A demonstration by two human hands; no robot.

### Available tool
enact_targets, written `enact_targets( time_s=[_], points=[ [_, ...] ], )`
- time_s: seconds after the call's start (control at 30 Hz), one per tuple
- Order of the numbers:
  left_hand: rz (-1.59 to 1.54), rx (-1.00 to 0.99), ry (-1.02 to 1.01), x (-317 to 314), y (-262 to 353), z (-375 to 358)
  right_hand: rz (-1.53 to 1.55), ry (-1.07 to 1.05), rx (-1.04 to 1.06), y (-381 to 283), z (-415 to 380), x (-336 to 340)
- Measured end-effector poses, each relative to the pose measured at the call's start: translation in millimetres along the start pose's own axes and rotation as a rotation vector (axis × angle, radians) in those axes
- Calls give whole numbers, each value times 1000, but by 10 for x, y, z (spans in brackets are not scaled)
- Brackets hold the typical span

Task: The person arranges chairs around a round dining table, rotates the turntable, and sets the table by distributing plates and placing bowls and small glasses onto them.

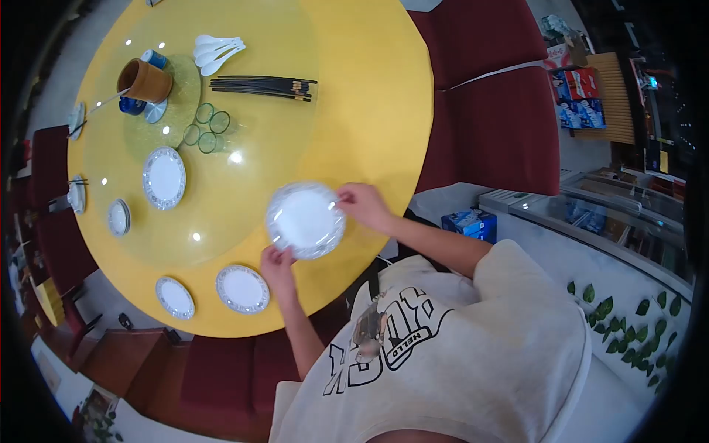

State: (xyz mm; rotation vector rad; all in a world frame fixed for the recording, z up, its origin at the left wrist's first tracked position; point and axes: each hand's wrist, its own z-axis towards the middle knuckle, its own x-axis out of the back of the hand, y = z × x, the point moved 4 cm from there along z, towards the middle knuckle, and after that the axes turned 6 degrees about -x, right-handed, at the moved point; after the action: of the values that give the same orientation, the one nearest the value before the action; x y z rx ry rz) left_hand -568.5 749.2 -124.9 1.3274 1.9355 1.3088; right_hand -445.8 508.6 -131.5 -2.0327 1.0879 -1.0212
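A white plate (305, 219) with a patterned rim is between my two hands, over the near edge of the yellow round table (369, 140). My left hand (278, 269) is closed on the rim at its lower left, fingertips overlapping the edge. At the right side of the same rim, my right hand (363, 205) pinches it between thumb and fingers. Near my left hand, a patterned plate (242, 289) lies on the table, with a smaller-looking plate (175, 297) farther left.
On the glass turntable (244, 170) are another plate (164, 178), small stacked bowls (119, 218), green-rimmed glasses (208, 131), black chopsticks (262, 87), white spoons (216, 52) and a brown pot (145, 80). Dark red chairs (495, 133) stand around the table; a blue box (470, 224) sits right of me.
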Motion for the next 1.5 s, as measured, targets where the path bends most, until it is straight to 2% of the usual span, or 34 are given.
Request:
enact_targets(
  time_s=[0.07, 0.13, 0.17, 0.23, 0.3, 0.47, 0.6, 0.67, 0.77, 0.83, 0.87, 0.93, 1.0, 1.07, 1.2, 1.23, 1.3, 1.4, 1.5],
  points=[
    [11, -58, -94, -595, -109, -57, 16, 74, -69, 536, -18, 522],
    [23, -22, -123, -1181, -141, -31, -26, 169, -100, 668, -61, 1050],
    [95, -83, -114, -1430, -137, 50, -70, 189, -68, 741, 3, 1273],
    [185, -115, -88, -1776, -139, 139, -70, 255, -26, 853, 127, 1541],
    [196, -123, -50, -2074, -80, 362, -14, 228, -49, 831, 339, 1721],
    [390, -149, 101, -2329, -47, 553, 27, 221, -19, 867, 846, 1836],
    [450, -126, 115, -2375, -106, 669, 37, 215, -54, 945, 1093, 1797],
    [577, -193, 114, -2388, -169, 764, 30, 223, -62, 965, 1117, 1815],
    [566, -143, 96, -2438, -82, 723, 25, 225, -77, 920, 1040, 1847],
    [450, -157, 156, -2400, -170, 667, -50, 366, 25, 866, 999, 1903],
    [333, -180, 224, -2354, -187, 666, -59, 355, 42, 832, 985, 1905],
    [218, -175, 312, -2198, -110, 546, -155, 548, 114, 757, 830, 1939],
    [92, -172, 403, -1903, -71, 444, -38, 422, 34, 607, 712, 1804],
    [67, -180, 508, -1478, -114, 435, -42, 371, 86, 388, 620, 1503],
    [-28, -222, 703, -430, -108, 654, -22, -67, 213, -89, 600, 410],
    [-57, -231, 752, -169, -56, 761, -49, -99, 226, -222, 622, 125],
    [-52, -246, 826, 346, 53, 1017, 35, -348, 91, -488, 683, -528],
    [111, -421, 928, 1123, 111, 1604, 143, -464, 0, -895, 865, -1393],
    [359, -375, 889, 1631, 378, 2118, 216, -366, 37, -1174, 1237, -2110]
  ],
)
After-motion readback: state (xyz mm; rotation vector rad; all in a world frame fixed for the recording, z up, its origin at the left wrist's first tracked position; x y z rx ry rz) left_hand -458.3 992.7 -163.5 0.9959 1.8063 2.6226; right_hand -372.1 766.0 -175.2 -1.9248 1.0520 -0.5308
